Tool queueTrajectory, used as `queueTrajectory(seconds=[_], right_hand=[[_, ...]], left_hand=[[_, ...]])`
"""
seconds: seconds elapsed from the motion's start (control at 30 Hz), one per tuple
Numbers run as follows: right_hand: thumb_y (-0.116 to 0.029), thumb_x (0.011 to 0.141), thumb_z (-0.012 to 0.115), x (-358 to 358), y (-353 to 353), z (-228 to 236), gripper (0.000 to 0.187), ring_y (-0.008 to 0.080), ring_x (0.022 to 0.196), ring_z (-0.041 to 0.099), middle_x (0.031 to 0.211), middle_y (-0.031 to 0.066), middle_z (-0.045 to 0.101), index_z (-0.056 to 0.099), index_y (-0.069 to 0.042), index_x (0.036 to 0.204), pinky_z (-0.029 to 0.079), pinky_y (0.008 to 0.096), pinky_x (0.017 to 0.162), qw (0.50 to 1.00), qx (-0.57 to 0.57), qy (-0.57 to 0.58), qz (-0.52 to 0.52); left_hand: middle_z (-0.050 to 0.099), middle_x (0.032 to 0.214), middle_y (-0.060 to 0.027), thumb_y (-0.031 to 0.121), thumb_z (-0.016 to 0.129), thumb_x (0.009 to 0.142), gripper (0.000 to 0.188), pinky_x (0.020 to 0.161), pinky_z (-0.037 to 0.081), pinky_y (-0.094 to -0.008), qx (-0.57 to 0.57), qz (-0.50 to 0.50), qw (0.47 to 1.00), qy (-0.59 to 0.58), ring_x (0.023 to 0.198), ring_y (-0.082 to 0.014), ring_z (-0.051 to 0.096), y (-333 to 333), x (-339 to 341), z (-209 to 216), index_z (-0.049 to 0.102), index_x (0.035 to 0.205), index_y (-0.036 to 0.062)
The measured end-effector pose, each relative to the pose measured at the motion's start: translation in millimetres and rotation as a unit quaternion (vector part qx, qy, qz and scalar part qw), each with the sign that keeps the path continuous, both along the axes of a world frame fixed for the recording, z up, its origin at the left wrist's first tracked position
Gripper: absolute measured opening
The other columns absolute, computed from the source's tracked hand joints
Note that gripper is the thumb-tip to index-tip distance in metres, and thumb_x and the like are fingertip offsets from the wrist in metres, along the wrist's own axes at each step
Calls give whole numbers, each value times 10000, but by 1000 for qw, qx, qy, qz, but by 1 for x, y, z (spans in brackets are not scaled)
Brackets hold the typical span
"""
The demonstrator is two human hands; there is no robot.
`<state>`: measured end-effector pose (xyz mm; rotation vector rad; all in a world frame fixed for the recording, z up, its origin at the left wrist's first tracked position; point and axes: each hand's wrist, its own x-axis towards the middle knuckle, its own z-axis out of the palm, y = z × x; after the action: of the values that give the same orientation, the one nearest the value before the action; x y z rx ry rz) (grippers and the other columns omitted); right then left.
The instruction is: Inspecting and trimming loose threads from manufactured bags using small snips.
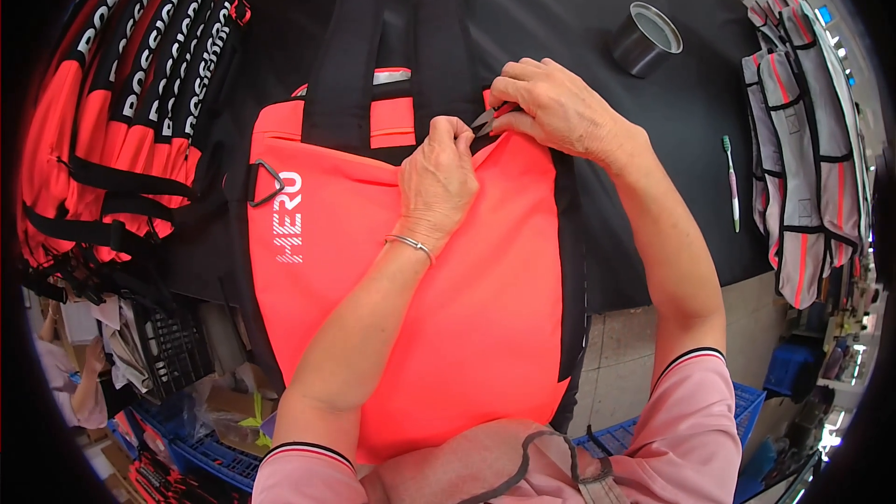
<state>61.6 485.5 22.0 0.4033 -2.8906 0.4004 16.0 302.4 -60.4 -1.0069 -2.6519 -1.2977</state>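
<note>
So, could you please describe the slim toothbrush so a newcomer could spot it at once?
Find the black table, then the open, dark cylindrical metal tin towards its right. Below and right of that, beside the grey fabric bags, lies the slim, pale toothbrush, set apart by its thin shape and green head.

A black-covered desk carries a bright red-and-black fabric bag overhanging its near edge, a stack of similar red-and-black bags at left, and, toward the right, a dark open-topped cylindrical can and a slim white-and-pink, green-headed toothbrush.
</note>
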Motion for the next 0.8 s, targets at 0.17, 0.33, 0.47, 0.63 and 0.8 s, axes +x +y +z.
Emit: queueTrajectory(seconds=[0.17,0.33,0.47,0.63,0.8], right_hand=[[-197,833,712,-7,3,-2,180,246,846,571,833,54,597,635,-40,871,449,354,791,998,-31,-31,45],[-216,837,708,-11,1,-3,195,246,817,580,821,49,604,633,-37,855,456,367,790,997,13,-44,58],[-226,831,715,-12,-1,1,218,272,843,594,859,74,623,643,-27,882,469,379,806,996,16,-82,37],[-278,808,773,-11,2,-3,357,245,952,639,975,140,663,643,-15,1012,505,367,816,936,-210,58,-276],[-249,785,803,-33,-37,-19,317,194,688,668,749,98,681,666,-9,938,517,308,662,900,-290,84,-314]], left_hand=[[661,833,-116,139,544,958,127,636,491,-476,7,-5,1000,13,762,-355,655,1,0,-1,469,1002,46],[657,836,-108,126,544,953,122,629,488,-476,0,-9,1000,28,759,-350,654,1,0,1,466,997,43],[641,910,-128,111,558,927,100,674,481,-471,7,-10,1000,-7,855,-346,642,-4,3,7,485,938,43],[593,1034,-157,49,606,842,127,894,473,-444,-69,-184,962,190,1053,-342,567,-44,56,4,539,938,0],[588,1098,-159,65,618,830,117,1014,457,-432,-62,-196,953,220,1125,-344,555,-49,68,11,578,908,-12]])
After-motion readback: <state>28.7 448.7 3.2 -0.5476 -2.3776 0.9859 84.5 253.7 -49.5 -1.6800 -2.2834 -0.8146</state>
